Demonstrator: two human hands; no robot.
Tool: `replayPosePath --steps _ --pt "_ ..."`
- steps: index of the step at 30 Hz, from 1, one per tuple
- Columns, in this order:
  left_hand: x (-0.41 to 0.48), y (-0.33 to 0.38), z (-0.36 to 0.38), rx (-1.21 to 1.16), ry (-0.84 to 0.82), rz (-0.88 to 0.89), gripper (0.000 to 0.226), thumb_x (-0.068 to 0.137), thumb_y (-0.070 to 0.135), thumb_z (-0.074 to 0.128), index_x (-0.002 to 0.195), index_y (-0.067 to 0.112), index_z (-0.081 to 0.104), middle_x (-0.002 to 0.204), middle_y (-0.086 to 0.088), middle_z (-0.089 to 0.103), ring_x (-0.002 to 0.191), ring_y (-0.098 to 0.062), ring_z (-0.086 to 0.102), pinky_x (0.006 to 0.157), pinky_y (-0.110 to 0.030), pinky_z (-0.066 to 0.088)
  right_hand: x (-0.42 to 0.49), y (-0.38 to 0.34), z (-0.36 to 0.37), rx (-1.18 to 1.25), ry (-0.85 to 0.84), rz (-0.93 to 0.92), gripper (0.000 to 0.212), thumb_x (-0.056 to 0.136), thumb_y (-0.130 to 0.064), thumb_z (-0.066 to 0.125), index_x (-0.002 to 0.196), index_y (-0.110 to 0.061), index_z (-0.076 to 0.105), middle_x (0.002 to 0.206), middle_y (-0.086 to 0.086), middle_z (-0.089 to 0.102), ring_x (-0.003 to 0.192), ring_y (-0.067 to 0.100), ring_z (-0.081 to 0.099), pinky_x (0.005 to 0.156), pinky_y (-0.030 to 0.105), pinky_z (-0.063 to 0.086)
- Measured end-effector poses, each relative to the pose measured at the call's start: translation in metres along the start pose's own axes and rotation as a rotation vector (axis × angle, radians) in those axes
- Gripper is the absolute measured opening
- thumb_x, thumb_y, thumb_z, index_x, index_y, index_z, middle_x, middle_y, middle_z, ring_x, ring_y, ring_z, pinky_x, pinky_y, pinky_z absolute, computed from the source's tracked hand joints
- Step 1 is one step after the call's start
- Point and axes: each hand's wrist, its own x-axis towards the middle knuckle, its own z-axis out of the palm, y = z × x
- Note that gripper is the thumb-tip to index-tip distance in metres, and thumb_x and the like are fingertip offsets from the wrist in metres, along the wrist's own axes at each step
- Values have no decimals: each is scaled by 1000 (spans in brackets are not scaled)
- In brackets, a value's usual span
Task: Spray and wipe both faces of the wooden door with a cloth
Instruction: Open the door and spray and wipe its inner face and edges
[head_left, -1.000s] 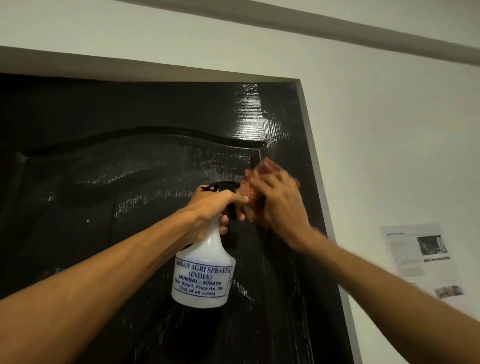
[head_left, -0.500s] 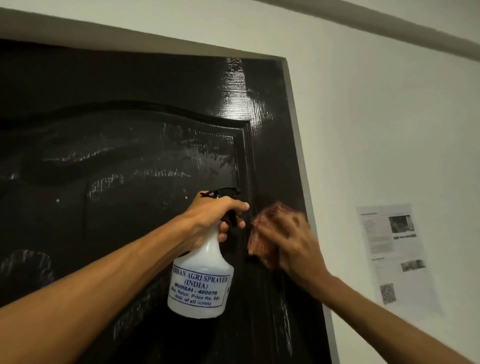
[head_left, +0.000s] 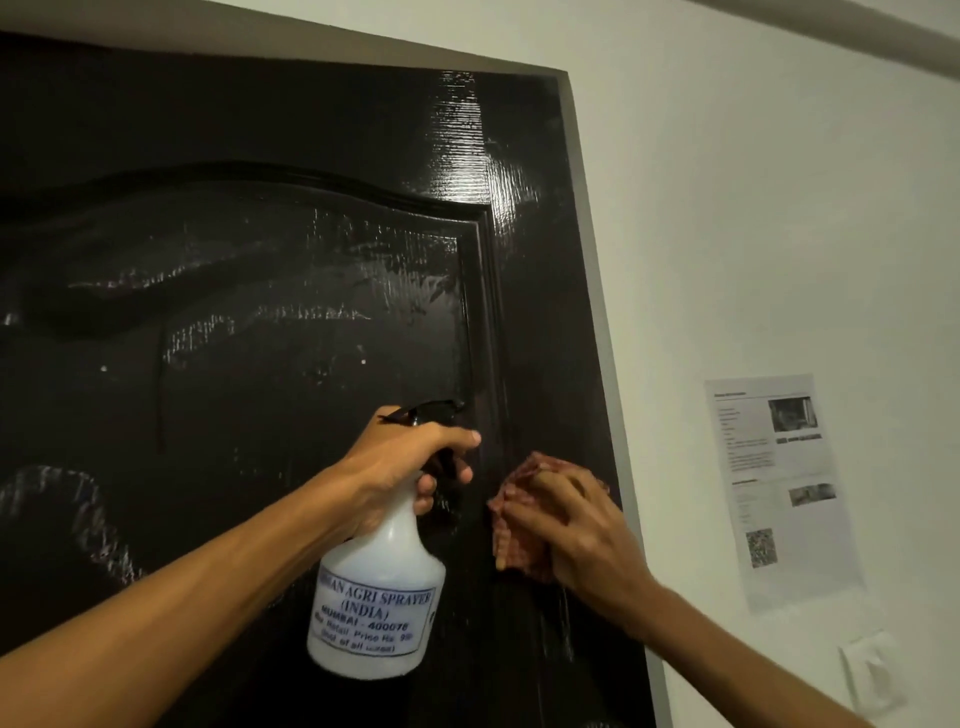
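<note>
R hand (head_left: 576, 540) has its fingers bent over a wadded cloth (head_left: 511, 535) and presses it flat against the door (head_left: 260, 260). It sits on the plain strip btwn the raised panel's moulding and the door's right edge, about mid-height of what's visible. Cloth pokes out above and left of the fingers. Bunched like that, prob. so the palm can bear down and it won't slip on a vertical face.

L hand (head_left: 405, 462) is wrapped round the neck of the bottle (head_left: 379, 597), index finger lying fwd by the trigger and the other fingers curled under. Nozzle points at the door, just left of the moulding, and the bottle hangs upright near the cloth. Looks like it's kept up and ready so spray and wipe can alternate w/o putting anything down.

Door is dark and glossy. Pale wet smears run across the panel and toward the left edge, and there's a bright sheen near the top right corner. So this face seems sprayed and partly wiped, with the step in hand being the right strip. The far face can't be seen, so no telling its state.

Grey frame (head_left: 597, 312) runs along the right edge. On the wall (head_left: 753, 182) beyond it is a printed sheet (head_left: 779, 483). Worth keeping spray off that.

Risk: drips running down before the cloth gets there.
</note>
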Motion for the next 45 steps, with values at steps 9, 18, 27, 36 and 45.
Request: replayPosePath --steps 9,18,27,36,45 --pt "0 3 -9 -5 82 19 30 90 18 79 103 -8 72 90 -27 76 40 -12 42 43 -25 36 35 1 4 8 198 323 62 76 -11 82 135 -23 65 138 10 49 122 33 44 85 51 58" --pt "-15 2 -45 32 202 39 25 92 18 76 74 4 68 69 -17 66 40 -14 38 42 -24 33 156 -6 -6 162 330 411 48 92 -7 57 138 -19 63 135 10 60 115 26 49 94 39 51" --pt "-31 3 -98 50 298 40 20 91 19 78 81 2 72 75 -19 73 40 -13 41 42 -25 34 131 -33 13 -71 78 -218 54 80 -25 70 134 -24 67 138 8 63 121 29 49 96 48 53" --pt "-29 26 -136 19 337 84 19 88 17 81 90 0 72 76 -20 73 42 -15 39 42 -23 34 157 -76 31 -56 0 -181 56 93 -51 47 144 -31 57 151 14 47 131 34 43 102 53 46" --pt "-29 38 -156 51 358 88 21 87 16 81 97 0 72 81 -22 75 43 -15 41 42 -24 35 257 -48 18 21 172 226 57 92 -49 61 145 -30 54 153 11 37 130 38 35 107 54 38"
